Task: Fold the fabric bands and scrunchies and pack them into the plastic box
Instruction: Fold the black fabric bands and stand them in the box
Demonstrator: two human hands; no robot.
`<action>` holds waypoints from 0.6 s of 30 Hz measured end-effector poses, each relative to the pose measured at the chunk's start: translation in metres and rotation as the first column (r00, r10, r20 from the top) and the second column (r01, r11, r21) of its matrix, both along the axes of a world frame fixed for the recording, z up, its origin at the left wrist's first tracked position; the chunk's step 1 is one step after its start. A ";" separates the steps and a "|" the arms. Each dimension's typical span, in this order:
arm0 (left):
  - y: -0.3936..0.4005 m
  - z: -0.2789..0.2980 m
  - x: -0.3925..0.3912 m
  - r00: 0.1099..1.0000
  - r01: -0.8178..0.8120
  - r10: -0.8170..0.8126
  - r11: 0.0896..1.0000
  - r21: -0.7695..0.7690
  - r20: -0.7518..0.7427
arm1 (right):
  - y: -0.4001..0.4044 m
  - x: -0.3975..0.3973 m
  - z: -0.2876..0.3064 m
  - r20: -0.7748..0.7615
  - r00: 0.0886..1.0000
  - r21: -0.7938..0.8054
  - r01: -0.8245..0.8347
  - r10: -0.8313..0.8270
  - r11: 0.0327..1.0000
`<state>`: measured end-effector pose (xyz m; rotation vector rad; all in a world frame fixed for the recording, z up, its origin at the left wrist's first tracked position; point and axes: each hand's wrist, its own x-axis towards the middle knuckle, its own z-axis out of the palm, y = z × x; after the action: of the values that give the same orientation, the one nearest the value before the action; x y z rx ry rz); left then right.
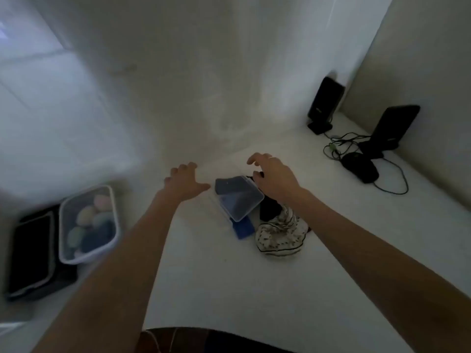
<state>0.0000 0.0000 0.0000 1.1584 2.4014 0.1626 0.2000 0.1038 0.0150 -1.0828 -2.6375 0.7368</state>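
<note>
On the white tabletop (229, 289), from the left: one black flat tray (30, 253), then one clear lidded tub of pastel scrunchies (89, 225), perhaps six, though blur hampers counting. Left hand (183, 180) hovers spread, holding nothing. One clear plastic box (240, 200) tilts over blue fabric bands (243, 228); one cream patterned scrunchie (280, 235) lies beside. Right hand (272, 174) hangs loosely splayed, empty. Two black speakers (325, 105) bear unreadable logos.
</note>
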 end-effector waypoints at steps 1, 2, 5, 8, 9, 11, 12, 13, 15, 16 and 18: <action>0.002 -0.007 -0.004 1.000 -0.014 0.014 1.000 0.022 -0.001 | 0.003 0.000 -0.009 -0.027 1.000 0.015 0.016 -0.015 1.000; 0.004 -0.016 -0.008 0.999 -0.033 0.033 0.998 0.053 -0.013 | 0.008 0.000 -0.018 -0.056 0.998 0.018 0.033 -0.031 0.999; 0.005 -0.040 -0.022 0.995 -0.103 0.104 0.989 0.109 -0.004 | 0.016 0.006 -0.046 -0.133 0.990 -0.024 0.052 -0.054 0.998; 0.002 -0.053 -0.030 0.994 -0.112 0.113 0.978 0.174 0.002 | 0.024 0.005 -0.066 -0.243 0.968 -0.051 0.046 -0.057 0.998; 0.002 -0.055 -0.032 0.994 -0.107 0.108 0.969 0.222 0.005 | 0.027 0.005 -0.071 -0.264 0.963 -0.048 0.042 -0.053 0.998; 0.003 -0.056 -0.035 0.997 -0.064 0.077 0.954 0.294 -0.032 | 0.029 0.005 -0.077 -0.295 0.955 -0.006 0.032 -0.033 0.999; 0.004 -0.055 -0.035 0.997 -0.048 0.065 0.952 0.301 -0.046 | 0.028 0.005 -0.080 -0.302 0.953 0.026 0.033 -0.023 0.999; 0.004 -0.054 -0.034 0.997 -0.039 0.056 0.952 0.303 -0.049 | 0.027 0.007 -0.082 -0.306 0.952 0.055 0.040 -0.021 0.998; 0.001 -0.050 -0.031 0.999 -0.036 0.047 0.945 0.325 -0.027 | 0.025 0.009 -0.084 -0.327 0.945 0.132 0.070 -0.023 0.989; -0.002 -0.048 -0.028 0.999 -0.053 0.053 0.942 0.332 0.007 | 0.025 0.012 -0.084 -0.313 0.949 0.175 0.095 -0.036 0.980; -0.013 -0.042 -0.023 0.994 -0.087 0.066 0.953 0.289 0.082 | 0.027 0.017 -0.084 -0.156 0.979 0.264 0.171 -0.133 0.949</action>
<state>-0.0234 -0.0126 -0.0419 1.1621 2.4157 0.5933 0.2172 0.1304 -0.0691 -1.0976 -2.4174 0.3816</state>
